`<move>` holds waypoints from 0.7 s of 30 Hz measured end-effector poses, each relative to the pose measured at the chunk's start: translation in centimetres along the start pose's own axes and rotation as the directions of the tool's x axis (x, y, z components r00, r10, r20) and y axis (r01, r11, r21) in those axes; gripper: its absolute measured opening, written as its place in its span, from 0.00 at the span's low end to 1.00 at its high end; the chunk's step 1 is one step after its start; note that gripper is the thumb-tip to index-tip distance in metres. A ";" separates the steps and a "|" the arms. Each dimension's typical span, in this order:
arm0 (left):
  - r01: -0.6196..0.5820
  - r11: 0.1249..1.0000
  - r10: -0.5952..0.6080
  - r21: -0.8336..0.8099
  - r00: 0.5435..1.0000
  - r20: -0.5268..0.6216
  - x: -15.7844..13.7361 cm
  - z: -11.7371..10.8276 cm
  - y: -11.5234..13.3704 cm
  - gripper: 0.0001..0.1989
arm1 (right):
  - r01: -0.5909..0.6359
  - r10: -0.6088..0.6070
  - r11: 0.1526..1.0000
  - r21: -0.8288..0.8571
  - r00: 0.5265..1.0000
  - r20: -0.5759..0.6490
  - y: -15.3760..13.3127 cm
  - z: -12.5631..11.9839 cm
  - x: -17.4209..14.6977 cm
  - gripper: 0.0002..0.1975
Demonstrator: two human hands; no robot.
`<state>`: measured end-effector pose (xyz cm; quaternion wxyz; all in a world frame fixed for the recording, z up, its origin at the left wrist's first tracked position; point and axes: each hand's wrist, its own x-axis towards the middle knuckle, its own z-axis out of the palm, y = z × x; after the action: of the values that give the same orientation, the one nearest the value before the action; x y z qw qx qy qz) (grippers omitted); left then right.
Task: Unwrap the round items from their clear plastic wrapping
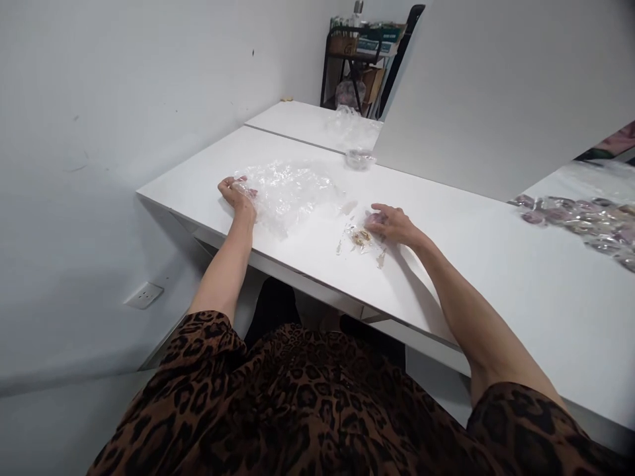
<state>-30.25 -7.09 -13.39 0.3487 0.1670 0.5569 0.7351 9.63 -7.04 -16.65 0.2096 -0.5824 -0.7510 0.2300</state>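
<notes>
Plastic (297, 192) is held by the left hand (238, 193), a packet (376, 219) by the right hand (395, 225), near the worktop's (510, 291) front edge.

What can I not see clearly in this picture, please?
Head view: the purple item, partly covered by the right hand.
Head view: the golden item, too small to identify.
Head view: the wrapped items at right, cut off by the frame edge.
Head view: the shelf contents, blurred and too small.
</notes>
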 end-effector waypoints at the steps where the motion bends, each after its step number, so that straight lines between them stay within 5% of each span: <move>1: 0.000 1.000 0.000 -0.002 1.000 -0.014 0.0 0.2 -0.1 0.09 | -0.034 0.035 0.999 0.040 0.999 -0.011 0.1 -0.1 0.0 0.31; 7: 0.010 0.992 -0.019 -0.125 0.997 -0.076 0.4 0.3 -0.5 0.10 | -0.180 0.272 0.858 0.481 0.954 -0.128 0.2 -1.5 -1.6 0.38; 11: 0.039 0.992 -0.033 -0.116 0.998 0.052 0.5 0.0 -0.5 0.15 | -0.183 0.271 0.765 0.617 0.961 -0.052 -2.3 -2.2 -3.9 0.29; 17: 0.035 0.987 -0.043 -0.157 0.998 -0.048 -0.1 0.2 -0.2 0.15 | -0.213 0.187 0.929 0.302 0.976 0.115 -7.1 0.2 -6.4 0.18; 21: 0.049 0.995 -0.041 -0.083 0.994 0.101 -0.6 0.1 0.3 0.20 | -0.156 0.141 0.982 0.110 0.982 0.129 -8.6 0.9 -6.6 0.16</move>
<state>-29.87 -7.52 -12.94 0.3992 0.1755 0.5107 0.7409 3.91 -15.41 -12.63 0.1807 -0.6083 -0.7014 0.3245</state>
